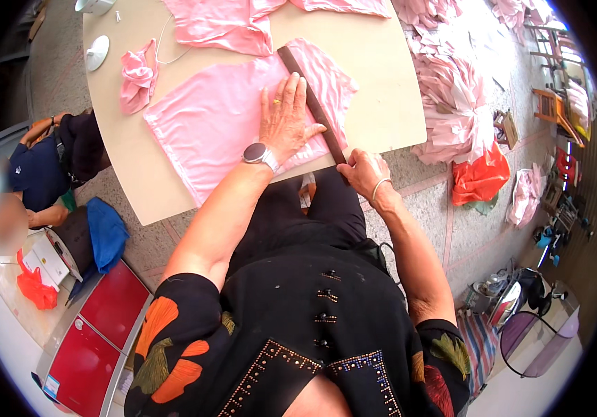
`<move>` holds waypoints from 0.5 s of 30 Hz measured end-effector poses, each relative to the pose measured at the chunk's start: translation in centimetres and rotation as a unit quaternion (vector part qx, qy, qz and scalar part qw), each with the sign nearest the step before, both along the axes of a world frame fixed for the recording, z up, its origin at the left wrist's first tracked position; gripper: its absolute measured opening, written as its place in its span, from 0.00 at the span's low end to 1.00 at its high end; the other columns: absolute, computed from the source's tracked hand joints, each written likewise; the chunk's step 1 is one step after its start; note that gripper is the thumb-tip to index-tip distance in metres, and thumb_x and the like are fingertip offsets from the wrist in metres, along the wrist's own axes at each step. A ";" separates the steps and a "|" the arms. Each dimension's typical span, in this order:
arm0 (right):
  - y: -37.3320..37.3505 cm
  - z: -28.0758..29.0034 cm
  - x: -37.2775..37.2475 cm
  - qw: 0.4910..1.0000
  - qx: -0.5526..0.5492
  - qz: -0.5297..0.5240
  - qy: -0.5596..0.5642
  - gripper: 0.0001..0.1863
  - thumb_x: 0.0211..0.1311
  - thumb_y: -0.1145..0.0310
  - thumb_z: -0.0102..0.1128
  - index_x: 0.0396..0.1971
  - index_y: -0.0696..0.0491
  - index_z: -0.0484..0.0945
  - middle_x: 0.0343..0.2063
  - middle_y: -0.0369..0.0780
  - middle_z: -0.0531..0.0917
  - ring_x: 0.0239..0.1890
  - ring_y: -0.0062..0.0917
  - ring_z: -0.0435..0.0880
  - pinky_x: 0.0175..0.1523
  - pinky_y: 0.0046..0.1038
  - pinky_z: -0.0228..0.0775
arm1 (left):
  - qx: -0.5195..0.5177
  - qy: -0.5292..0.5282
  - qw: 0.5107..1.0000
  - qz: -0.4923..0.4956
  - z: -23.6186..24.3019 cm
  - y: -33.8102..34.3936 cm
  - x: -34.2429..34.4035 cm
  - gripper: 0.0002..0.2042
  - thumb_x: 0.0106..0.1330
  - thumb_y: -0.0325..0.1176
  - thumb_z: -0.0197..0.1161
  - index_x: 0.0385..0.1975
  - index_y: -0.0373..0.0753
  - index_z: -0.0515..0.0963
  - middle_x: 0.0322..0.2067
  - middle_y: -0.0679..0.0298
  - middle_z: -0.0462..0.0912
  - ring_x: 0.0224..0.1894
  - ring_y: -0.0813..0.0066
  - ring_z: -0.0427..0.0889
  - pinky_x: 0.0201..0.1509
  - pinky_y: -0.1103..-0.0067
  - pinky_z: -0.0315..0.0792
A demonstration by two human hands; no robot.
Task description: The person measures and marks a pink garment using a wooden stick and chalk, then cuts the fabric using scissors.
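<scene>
A pink cloth piece (208, 115), lightly wrinkled, lies spread over the near part of the pale table (382, 97). Across its right portion runs a long, flat, dark brown strip (316, 108), like a wooden ruler, slanting from the far side to the table's near edge. My left hand (286, 124) rests flat on the cloth beside the strip, fingers stretched out and thumb on the strip. At the near edge, my right hand (366, 172) has its fingers closed around the strip's near end. The cloth beneath my left palm is hidden.
More pink cloth (222, 24) lies at the table's far side. A bunched pink piece (138, 76), a cord and a white round object (97, 53) are at left. Large pink piles (455, 104) and a red bag (480, 177) stand right. Another person (41, 163) sits at left.
</scene>
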State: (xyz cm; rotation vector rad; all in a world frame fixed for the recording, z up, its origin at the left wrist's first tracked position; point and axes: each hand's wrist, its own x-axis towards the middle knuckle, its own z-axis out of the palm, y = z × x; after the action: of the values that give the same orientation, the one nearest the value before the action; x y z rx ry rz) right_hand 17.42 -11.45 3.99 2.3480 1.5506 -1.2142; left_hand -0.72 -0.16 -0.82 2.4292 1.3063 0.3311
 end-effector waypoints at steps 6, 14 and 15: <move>0.3 -0.8 0.7 0.991 -0.002 -0.025 0.130 0.12 0.51 0.64 0.66 0.23 0.59 0.80 0.20 0.47 0.82 0.27 0.37 0.84 0.38 0.37 0.75 | 0.001 -0.069 0.997 0.038 1.0 -1.7 -3.5 0.42 0.61 0.45 0.69 0.70 0.34 0.57 0.70 0.51 0.58 0.72 0.52 0.57 0.72 0.49 0.49; -0.9 -1.2 1.3 0.980 0.023 -0.029 0.196 0.12 0.50 0.66 0.64 0.22 0.60 0.77 0.16 0.44 0.78 0.22 0.27 0.79 0.32 0.32 0.72 | 0.031 0.013 0.979 0.199 -0.2 -7.2 -14.1 0.34 0.67 0.44 0.62 0.67 0.32 0.61 0.69 0.49 0.61 0.72 0.52 0.57 0.73 0.50 0.49; -0.9 -1.0 1.3 0.979 0.021 -0.033 0.198 0.11 0.51 0.66 0.65 0.23 0.60 0.77 0.16 0.43 0.79 0.22 0.24 0.78 0.31 0.30 0.72 | 0.049 0.016 0.979 0.196 -0.2 -7.4 -15.1 0.34 0.69 0.46 0.59 0.69 0.34 0.59 0.70 0.50 0.59 0.73 0.52 0.56 0.74 0.49 0.47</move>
State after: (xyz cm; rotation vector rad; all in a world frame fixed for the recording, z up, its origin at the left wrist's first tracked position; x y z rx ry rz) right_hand 18.76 -12.31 2.97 2.2998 1.6214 -1.7701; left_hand -15.79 -7.60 -1.03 2.2468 1.8250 0.4687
